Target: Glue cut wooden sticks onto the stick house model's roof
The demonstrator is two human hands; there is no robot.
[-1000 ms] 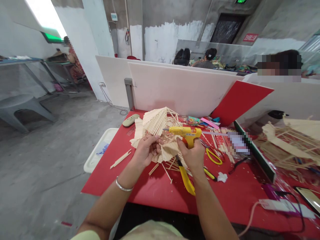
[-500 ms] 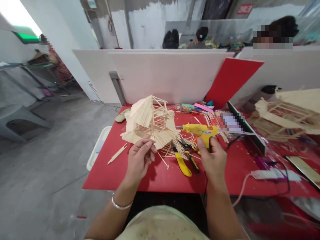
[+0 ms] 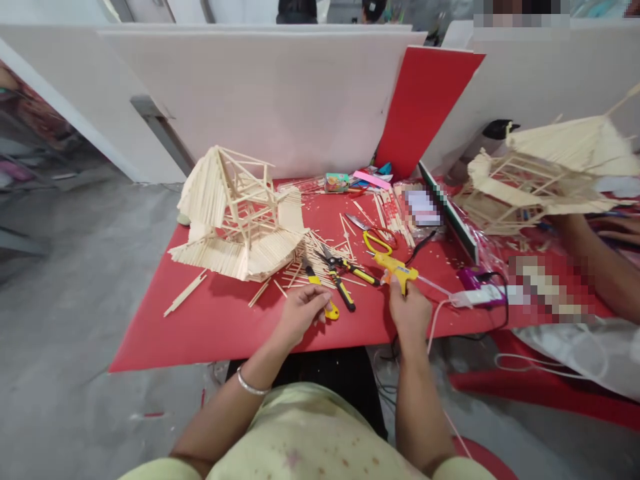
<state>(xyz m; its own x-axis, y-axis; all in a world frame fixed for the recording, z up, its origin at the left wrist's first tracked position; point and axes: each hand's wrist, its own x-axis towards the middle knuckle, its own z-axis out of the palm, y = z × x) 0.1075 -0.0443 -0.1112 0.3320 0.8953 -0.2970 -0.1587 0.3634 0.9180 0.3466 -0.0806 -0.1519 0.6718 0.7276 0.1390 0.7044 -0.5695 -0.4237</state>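
Stick house (image 3: 235,213) stands upright on desk (image 3: 200,333), well apart from both hands. One roof slope fully planked, base skirt laid. Frame open on side toward scissors (image 3: 377,241); loose sticks (image 3: 300,267) scattered beside it.

Right hand (image 3: 411,313) clasps glue gun (image 3: 397,268), nozzle low over desk. Left hand (image 3: 300,313) loosely curled at yellow-handled cutter (image 3: 329,309) — grip unclear.

Room: bare red desk left of left hand, in front of house. White divider (image 3: 280,100) close behind it. Near edge right under hands. Right side crowded — power strip (image 3: 480,295), co-worker's stick model (image 3: 530,187).

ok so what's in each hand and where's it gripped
Right hand grips the yellow glue gun by its handle. Left hand seems empty, fingertips beside a yellow tool handle.
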